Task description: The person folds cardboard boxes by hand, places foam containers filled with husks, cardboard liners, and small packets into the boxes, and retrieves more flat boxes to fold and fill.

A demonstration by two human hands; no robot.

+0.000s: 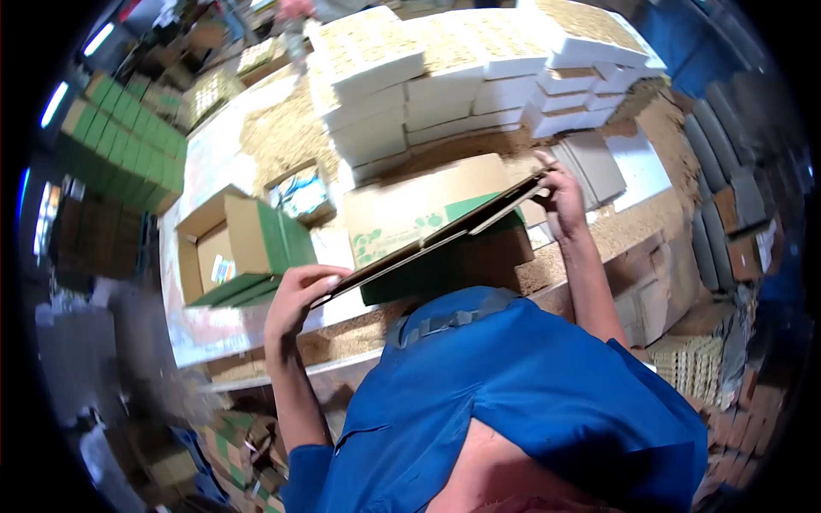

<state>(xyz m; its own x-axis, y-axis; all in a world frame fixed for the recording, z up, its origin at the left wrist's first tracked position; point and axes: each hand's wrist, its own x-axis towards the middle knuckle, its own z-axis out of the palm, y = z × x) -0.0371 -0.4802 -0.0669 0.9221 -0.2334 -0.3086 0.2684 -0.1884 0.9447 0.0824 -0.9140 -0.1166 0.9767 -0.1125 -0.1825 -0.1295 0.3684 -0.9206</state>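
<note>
Between my hands is a flattened cardboard box (pixel 428 243), tilted and seen almost edge-on. My left hand (pixel 299 295) grips its left end, with the thumb along the top edge. At the other end, my right hand (pixel 560 195) has its fingers closed round the upper right corner. Just behind and below it lies a brown carton (pixel 402 209) with green print, partly hidden by the held cardboard. An open green and brown box (pixel 248 239) stands to the left, with a small colourful label inside. Near it is a small carton (pixel 304 192) holding printed papers or packets.
White blocks (pixel 453 94) with straw-coloured tops are stacked along the back of the table (pixel 201 329). Grey-brown flat sheets (pixel 590 167) lie at the right. Green boxes (pixel 128 128) are piled at far left, and egg trays (pixel 688 372) at lower right. Loose shavings cover parts of the tabletop.
</note>
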